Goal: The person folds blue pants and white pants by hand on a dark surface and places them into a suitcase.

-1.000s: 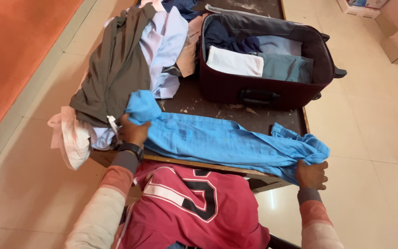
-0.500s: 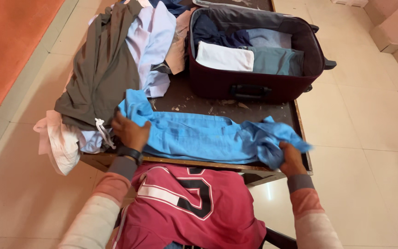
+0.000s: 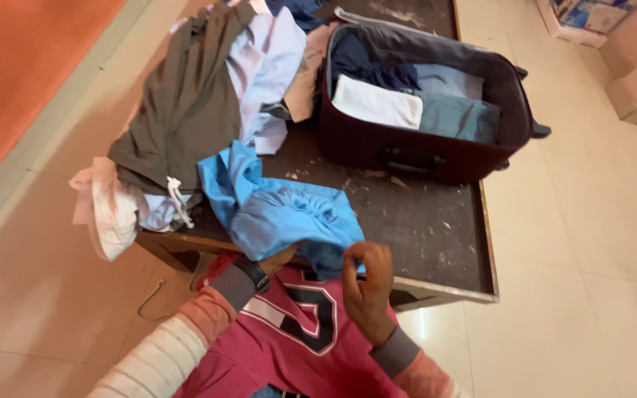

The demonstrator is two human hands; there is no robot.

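Observation:
A bright blue garment [image 3: 282,206] lies folded over itself on the near left part of a dark wooden table [image 3: 429,221]. My right hand [image 3: 366,284] pinches its near edge at the table's front. My left hand [image 3: 278,259], with a black watch on the wrist, is tucked under the garment's near fold and mostly hidden. A maroon suitcase [image 3: 422,151] stands open at the far right of the table, with folded white, teal and dark clothes inside.
A heap of clothes [image 3: 200,103], grey, white and pale pink, covers the table's left side and hangs over its left edge. Tiled floor surrounds the table, with an orange surface at far left. A box [image 3: 587,15] sits on the floor at top right.
My right hand has carried the blue garment's right end leftward over the rest, so it is folded into a shorter bundle. My left hand moved from its top to under the near edge.

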